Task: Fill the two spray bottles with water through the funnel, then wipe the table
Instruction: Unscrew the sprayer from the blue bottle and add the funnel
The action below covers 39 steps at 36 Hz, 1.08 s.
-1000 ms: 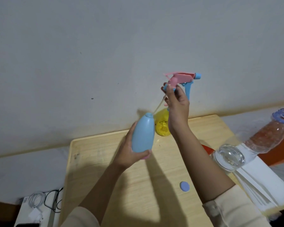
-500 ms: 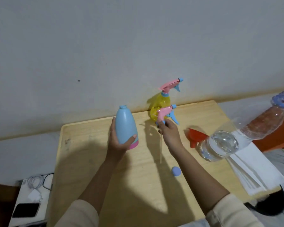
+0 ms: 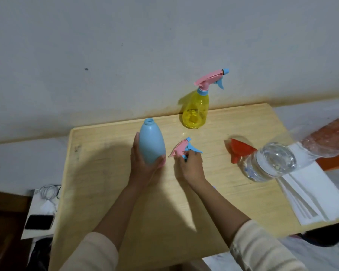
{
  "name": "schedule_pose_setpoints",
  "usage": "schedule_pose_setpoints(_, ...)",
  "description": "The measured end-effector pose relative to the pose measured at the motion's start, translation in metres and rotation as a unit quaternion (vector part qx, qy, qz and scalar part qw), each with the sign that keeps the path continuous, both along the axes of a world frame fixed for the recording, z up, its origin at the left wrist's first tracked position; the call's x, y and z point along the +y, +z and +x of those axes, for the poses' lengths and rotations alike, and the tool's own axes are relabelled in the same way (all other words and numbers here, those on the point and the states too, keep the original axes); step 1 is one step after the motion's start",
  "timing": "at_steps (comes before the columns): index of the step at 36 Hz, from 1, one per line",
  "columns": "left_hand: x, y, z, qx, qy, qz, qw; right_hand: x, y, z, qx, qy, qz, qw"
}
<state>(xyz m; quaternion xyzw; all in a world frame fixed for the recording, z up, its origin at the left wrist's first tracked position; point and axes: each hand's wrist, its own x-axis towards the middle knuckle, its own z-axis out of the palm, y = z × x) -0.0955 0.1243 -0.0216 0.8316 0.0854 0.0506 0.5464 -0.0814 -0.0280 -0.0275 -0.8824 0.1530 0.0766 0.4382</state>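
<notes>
Since half a second ago, right hand (image 3: 191, 165) has lowered the detached pink-and-blue spray head (image 3: 182, 149) onto the wooden table (image 3: 110, 184); fingers closed on its collar, head lying on its side mid-table. Left hand (image 3: 143, 163) wrapped around blue bottle (image 3: 151, 142), which stands upright, neck open, pale opaque body, pink band at base. Near right edge: stack of white paper towels (image 3: 309, 194) overhanging the table. Clear water bottle (image 3: 270, 163) sits on them, leaning right, water visible inside, partly hiding the red funnel (image 3: 240, 149) behind it. Far edge, against wall: yellow spray bottle (image 3: 196, 110), translucent, upright, pink trigger head fitted.
</notes>
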Motion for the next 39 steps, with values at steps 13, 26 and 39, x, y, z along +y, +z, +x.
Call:
schedule_pose_setpoints(13,0.018,-0.014,-0.001,-0.031,-0.044,0.024,0.998,-0.017,0.032,0.001,-0.174,-0.142,-0.033,0.974)
schedule_pose_setpoints(26,0.005,-0.021,-0.003,-0.053,-0.054,-0.004,0.997,-0.066,0.024,0.019,-0.162,-0.368,0.027,0.915)
schedule_pose_setpoints(39,0.000,-0.026,-0.001,-0.062,-0.038,0.010,0.997,-0.079,0.016,0.046,-0.138,-0.414,0.010,0.900)
